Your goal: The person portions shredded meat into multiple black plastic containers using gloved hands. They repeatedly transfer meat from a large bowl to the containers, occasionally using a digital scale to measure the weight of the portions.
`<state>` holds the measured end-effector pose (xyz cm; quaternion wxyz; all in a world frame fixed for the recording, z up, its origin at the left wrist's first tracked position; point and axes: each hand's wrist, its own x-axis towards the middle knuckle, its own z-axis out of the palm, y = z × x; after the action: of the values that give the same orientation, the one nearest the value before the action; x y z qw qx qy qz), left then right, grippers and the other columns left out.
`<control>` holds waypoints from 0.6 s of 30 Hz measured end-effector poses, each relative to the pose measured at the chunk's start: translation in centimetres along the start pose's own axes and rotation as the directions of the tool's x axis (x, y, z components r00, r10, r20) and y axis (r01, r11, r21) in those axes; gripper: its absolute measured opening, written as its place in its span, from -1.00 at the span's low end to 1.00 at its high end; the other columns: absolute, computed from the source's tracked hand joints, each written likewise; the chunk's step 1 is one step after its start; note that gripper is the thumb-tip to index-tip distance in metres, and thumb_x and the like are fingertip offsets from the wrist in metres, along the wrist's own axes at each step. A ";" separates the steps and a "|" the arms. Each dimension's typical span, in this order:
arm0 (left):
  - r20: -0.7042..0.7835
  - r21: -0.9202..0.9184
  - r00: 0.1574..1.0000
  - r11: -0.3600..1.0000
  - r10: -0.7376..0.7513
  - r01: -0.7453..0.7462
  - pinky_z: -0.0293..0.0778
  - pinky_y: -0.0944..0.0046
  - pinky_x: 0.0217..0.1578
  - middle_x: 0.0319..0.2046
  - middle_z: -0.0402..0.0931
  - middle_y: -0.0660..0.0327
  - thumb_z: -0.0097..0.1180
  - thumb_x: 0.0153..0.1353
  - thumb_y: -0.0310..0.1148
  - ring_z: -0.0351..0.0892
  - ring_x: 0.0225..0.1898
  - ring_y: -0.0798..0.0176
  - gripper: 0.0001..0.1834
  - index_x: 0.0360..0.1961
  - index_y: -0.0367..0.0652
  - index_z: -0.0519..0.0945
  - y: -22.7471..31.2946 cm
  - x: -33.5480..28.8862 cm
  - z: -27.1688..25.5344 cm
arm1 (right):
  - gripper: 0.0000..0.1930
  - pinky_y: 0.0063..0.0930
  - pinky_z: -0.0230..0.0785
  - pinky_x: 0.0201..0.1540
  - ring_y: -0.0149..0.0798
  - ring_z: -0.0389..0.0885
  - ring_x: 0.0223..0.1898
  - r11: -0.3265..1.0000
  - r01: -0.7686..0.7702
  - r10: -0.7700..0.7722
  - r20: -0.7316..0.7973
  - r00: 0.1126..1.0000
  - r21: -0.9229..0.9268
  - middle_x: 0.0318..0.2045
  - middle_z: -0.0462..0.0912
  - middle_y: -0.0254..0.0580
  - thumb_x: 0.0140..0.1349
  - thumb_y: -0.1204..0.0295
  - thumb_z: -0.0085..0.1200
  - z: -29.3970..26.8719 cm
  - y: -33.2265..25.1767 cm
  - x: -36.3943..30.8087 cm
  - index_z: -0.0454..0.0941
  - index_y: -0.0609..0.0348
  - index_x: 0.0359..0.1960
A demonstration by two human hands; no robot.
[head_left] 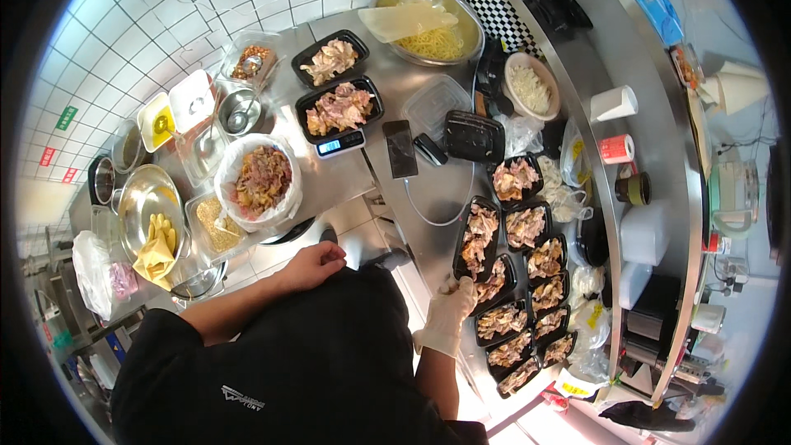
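Note:
My right hand [450, 306], in a pale glove, grips the near end of a black plastic tray of chopped raw meat [478, 237]. That tray sits at the left of several like trays, partly over the tray of meat [493, 282] nearest it. My bare left hand [317, 265] hangs in front of my body, its fingers loosely curled with nothing visible in them. Beyond it, a bag-lined bowl of chopped meat [262, 181] stands on the counter. Another black tray of meat [339, 109] rests on a small digital scale [340, 145], with one more filled tray [329, 59] behind.
A phone [400, 149] with a white cable, a clear lid [435, 105] and a black container [475, 137] lie on the steel counter. Noodles fill a large bowl [432, 39] at the back. Yellow gloves [156, 252] hang over a steel basin [150, 202]. Shelving [606, 165] borders the right.

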<state>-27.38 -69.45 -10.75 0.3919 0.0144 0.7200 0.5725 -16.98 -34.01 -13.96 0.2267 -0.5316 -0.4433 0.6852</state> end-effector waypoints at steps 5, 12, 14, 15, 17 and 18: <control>-0.016 -0.023 0.995 0.995 -0.094 0.094 0.63 0.26 0.12 -0.01 0.77 0.16 0.24 0.55 -0.35 0.73 0.02 0.32 -0.71 0.18 -0.24 0.61 -0.1 0.1 -1.4 | -0.87 -0.43 0.23 -0.51 -0.32 0.39 -0.61 0.984 -0.034 0.003 -0.176 0.984 -0.174 -0.58 0.51 -0.27 0.37 0.43 0.13 6.4 -3.3 -2.6 0.44 0.11 -0.33; -0.151 -0.013 0.987 0.998 -0.057 0.056 0.63 0.25 0.12 -0.03 0.78 0.16 0.26 0.53 -0.28 0.75 0.01 0.30 -0.69 0.16 -0.22 0.64 2.4 1.1 -0.3 | -0.82 -0.42 0.21 -0.58 -0.38 0.41 -0.63 0.883 0.136 -0.054 0.191 0.980 -0.449 -0.62 0.51 -0.27 0.30 0.41 0.17 16.7 -9.7 1.7 0.44 0.18 -0.41; -0.232 -0.035 0.972 0.999 -0.034 0.026 0.64 0.22 0.07 -0.08 0.79 0.16 0.29 0.49 -0.22 0.75 -0.04 0.27 -0.68 0.13 -0.18 0.68 2.2 1.4 0.5 | -0.83 -0.42 0.26 -0.60 -0.36 0.44 -0.66 0.859 0.196 0.000 0.382 0.924 -0.474 -0.62 0.53 -0.25 0.34 0.40 0.17 20.7 -11.1 5.2 0.47 0.18 -0.34; -0.269 -0.049 0.962 0.998 -0.042 0.029 0.64 0.22 0.07 -0.08 0.79 0.16 0.29 0.50 -0.23 0.76 -0.05 0.28 -0.68 0.13 -0.19 0.67 2.5 1.1 0.8 | -0.83 -0.43 0.30 -0.61 -0.36 0.45 -0.67 0.857 0.165 0.065 0.421 0.905 -0.488 -0.61 0.55 -0.25 0.38 0.38 0.18 23.4 -11.9 5.9 0.49 0.19 -0.29; -0.333 -0.075 0.941 0.997 -0.057 0.034 0.65 0.22 0.06 -0.08 0.79 0.17 0.29 0.50 -0.24 0.76 -0.05 0.28 -0.68 0.13 -0.20 0.67 3.4 0.1 1.3 | -0.87 -0.44 0.33 -0.62 -0.35 0.49 -0.66 0.904 0.104 0.117 0.475 0.872 -0.415 -0.57 0.61 -0.19 0.42 0.42 0.16 27.5 -11.6 8.5 0.52 0.21 -0.23; -0.359 -0.089 0.929 0.994 -0.085 0.057 0.65 0.23 0.08 -0.05 0.78 0.15 0.28 0.51 -0.28 0.76 -0.03 0.28 -0.69 0.14 -0.21 0.66 3.3 -0.4 1.5 | -0.88 -0.45 0.34 -0.61 -0.35 0.50 -0.65 0.877 0.144 0.122 0.501 0.857 -0.458 -0.56 0.61 -0.18 0.42 0.43 0.15 29.7 -11.7 9.2 0.51 0.22 -0.22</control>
<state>-27.67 -67.26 -7.83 0.2730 -0.1324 0.7575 0.5781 -49.48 -31.84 -7.66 -0.0352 -0.3651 -0.6463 0.6692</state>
